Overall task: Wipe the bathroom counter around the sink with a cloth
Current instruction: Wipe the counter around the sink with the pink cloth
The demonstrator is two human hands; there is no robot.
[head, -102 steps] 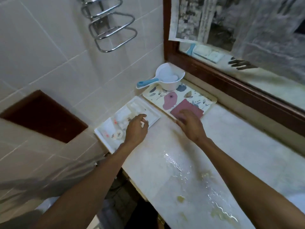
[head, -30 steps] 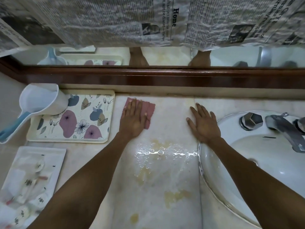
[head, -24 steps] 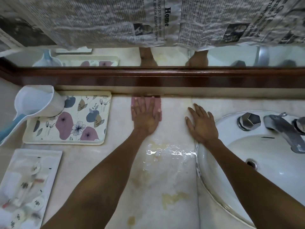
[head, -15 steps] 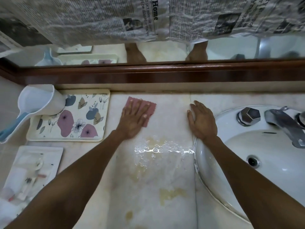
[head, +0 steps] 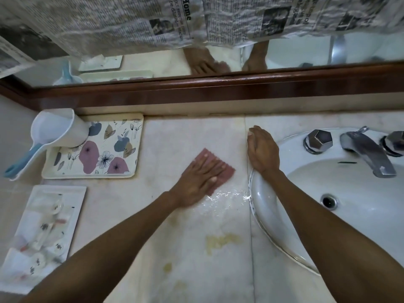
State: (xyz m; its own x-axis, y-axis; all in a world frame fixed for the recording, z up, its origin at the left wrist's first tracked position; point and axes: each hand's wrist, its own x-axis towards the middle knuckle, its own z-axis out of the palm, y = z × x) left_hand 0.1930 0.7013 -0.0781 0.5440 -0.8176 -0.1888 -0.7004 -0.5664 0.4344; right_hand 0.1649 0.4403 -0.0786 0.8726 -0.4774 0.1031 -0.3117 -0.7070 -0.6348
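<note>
A pink ribbed cloth (head: 223, 171) lies flat on the pale marble counter (head: 192, 136), left of the white sink (head: 341, 193). My left hand (head: 199, 182) presses flat on the cloth with fingers spread, covering most of it. My right hand (head: 262, 150) rests palm down on the counter at the sink's left rim, fingers together, holding nothing. A shiny patch of water (head: 225, 196) sits just in front of the cloth. Yellowish stains (head: 220, 242) mark the counter nearer to me.
A floral tray (head: 109, 154) holds a white dipper with a blue handle (head: 59, 127) at the back left. A white tray of small toiletries (head: 43, 232) lies at the left edge. The chrome tap (head: 367, 154) stands behind the basin. A wood-framed mirror (head: 196, 88) covered with newspaper lines the back.
My left hand has slid the cloth from the back of the counter toward me and rightward, reaching the water patch. My right hand has stayed by the sink rim.
</note>
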